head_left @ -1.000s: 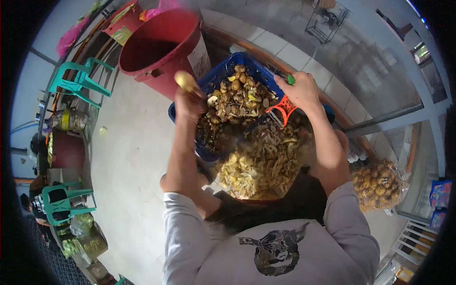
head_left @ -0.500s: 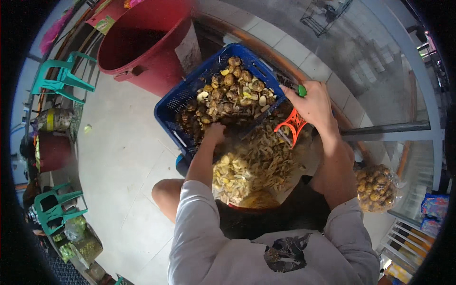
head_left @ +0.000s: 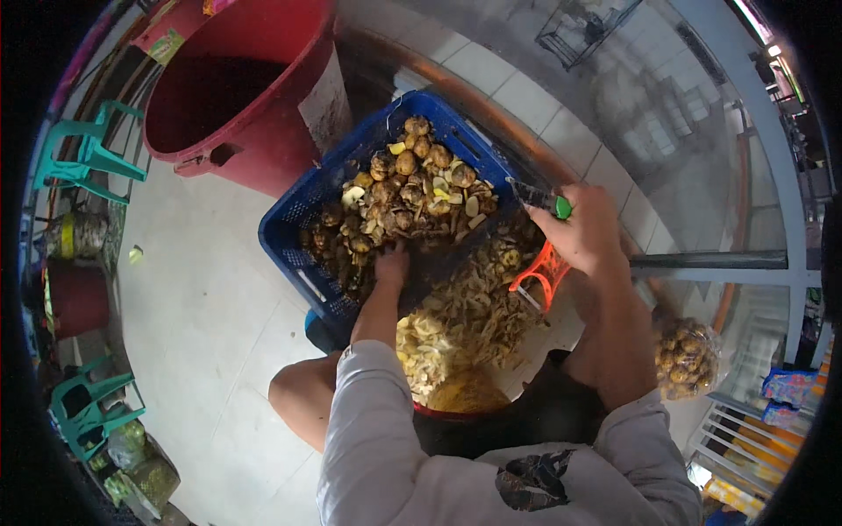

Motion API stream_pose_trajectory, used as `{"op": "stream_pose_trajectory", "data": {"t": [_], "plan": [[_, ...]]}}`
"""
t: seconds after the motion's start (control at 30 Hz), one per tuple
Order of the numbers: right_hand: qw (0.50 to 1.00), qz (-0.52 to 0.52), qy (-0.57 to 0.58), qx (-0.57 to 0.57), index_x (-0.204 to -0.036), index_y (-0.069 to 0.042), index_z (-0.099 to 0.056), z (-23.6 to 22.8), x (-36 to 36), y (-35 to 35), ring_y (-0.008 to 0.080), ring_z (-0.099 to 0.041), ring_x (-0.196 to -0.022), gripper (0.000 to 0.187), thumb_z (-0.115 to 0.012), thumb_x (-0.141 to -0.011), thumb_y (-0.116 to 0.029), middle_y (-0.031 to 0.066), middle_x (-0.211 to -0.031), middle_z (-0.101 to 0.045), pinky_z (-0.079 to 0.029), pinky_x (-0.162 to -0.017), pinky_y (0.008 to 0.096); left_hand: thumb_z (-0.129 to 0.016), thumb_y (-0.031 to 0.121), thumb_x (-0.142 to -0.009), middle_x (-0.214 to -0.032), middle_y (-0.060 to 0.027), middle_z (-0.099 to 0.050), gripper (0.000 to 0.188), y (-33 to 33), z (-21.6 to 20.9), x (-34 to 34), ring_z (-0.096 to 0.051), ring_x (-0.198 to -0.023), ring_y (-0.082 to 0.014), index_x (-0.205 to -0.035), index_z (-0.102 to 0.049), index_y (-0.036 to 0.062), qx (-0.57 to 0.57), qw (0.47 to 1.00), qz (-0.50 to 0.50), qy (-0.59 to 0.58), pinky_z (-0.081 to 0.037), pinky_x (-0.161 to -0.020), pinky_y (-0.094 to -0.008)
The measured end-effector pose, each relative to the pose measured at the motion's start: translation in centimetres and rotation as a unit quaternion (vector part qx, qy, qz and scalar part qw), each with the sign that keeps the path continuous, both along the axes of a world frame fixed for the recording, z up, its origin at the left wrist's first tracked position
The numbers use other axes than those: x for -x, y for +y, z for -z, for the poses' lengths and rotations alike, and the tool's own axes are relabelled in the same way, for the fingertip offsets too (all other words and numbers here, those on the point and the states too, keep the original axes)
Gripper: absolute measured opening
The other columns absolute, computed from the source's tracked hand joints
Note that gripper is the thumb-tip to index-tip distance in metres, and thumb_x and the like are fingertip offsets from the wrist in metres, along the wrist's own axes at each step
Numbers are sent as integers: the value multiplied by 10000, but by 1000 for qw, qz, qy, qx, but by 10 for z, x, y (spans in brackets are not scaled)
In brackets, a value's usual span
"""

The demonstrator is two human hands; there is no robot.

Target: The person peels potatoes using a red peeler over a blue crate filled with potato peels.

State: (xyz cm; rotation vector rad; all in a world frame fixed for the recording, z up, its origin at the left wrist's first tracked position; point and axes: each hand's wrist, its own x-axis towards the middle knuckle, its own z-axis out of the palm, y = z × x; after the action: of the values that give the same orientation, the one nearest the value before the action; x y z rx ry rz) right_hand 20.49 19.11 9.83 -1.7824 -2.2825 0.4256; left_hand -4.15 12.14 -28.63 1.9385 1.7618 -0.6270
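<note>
A blue plastic crate (head_left: pixel 298 215) stands tilted before me, holding brown, dirt-covered potatoes (head_left: pixel 405 163) and a few cut pale pieces. My left hand (head_left: pixel 391 261) reaches down into its near part; the fingers look apart, their tips partly lost among the potatoes. Above the crate's right side, my right hand (head_left: pixel 586 230) is closed around an orange Y-shaped peeler (head_left: pixel 551 273) and a knife (head_left: pixel 533 196) with a green part by the thumb. Beneath the hands lie heaped peelings (head_left: pixel 482 307). Nearer my lap, a red-rimmed basin (head_left: pixel 423 408) has pale yellow pieces at its far side.
A large red bin (head_left: pixel 281 145) stands beyond the crate at left. Green chairs (head_left: pixel 83 153) and bagged vegetables (head_left: pixel 132 445) line the left side. A clear bag of potatoes (head_left: pixel 687 358) sits by my right knee, near a glass panel with a grey frame (head_left: pixel 728 273).
My view has shifted, so the crate and bin appear farther left. The left hand stays in the crate, its fingers now more visible. The right hand keeps its hold on the peeler and knife.
</note>
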Motion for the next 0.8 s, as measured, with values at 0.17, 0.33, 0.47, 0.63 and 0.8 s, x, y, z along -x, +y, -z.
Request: {"op": "stream_pose_trajectory", "data": {"t": [0.17,0.33,0.47,0.63,0.8], "plan": [[999,16,-10,42,-645,16,-573,0,-6,-1,383,-559,-563,393,-756,-754,-313,191,-551,-532,-447,-569,441,-585,40,-892,-1522,-79,-297,378,11,-17,5,-444,-1308,-302,-1262,-607,119,43,997,-28,-49,-417,-1066,-495],[998,26,-7,50,-632,-6,-585,0,-12,-2,403,-608,-611,395,-760,-743,-342,201,-564,-552,-479,-596,459,-596,36,-888,-1492,-112,-346,585,15,-28,0,-485,-1276,-308,-1430,-443,194,30,993,103,46,-461,-1035,-489],[998,45,-24,42,-655,-5,-610,-2,-22,-4,394,-622,-624,384,-756,-745,-349,198,-575,-569,-490,-614,460,-561,28,-903,-1479,-192,-357,706,26,-15,-10,-546,-1204,-348,-1513,-285,250,119,990,-68,-33,-544,-921,-476],[995,7,-27,94,-681,1,-642,-10,9,-1,382,-631,-633,385,-748,-752,-362,192,-583,-588,-507,-631,452,-598,38,-876,-1522,-199,-303,723,-3,73,47,-559,-1196,-341,-1509,-308,233,101,988,-104,-58,-557,-886,-462],[996,24,-28,79,-675,10,-654,-1,-12,-5,352,-640,-605,405,-729,-772,-376,178,-590,-609,-516,-618,443,-729,127,-782,-1394,-181,-490,696,16,-8,21,-590,-1145,-320,-1419,-452,145,40,977,-14,-210,-505,-944,-437]]}}
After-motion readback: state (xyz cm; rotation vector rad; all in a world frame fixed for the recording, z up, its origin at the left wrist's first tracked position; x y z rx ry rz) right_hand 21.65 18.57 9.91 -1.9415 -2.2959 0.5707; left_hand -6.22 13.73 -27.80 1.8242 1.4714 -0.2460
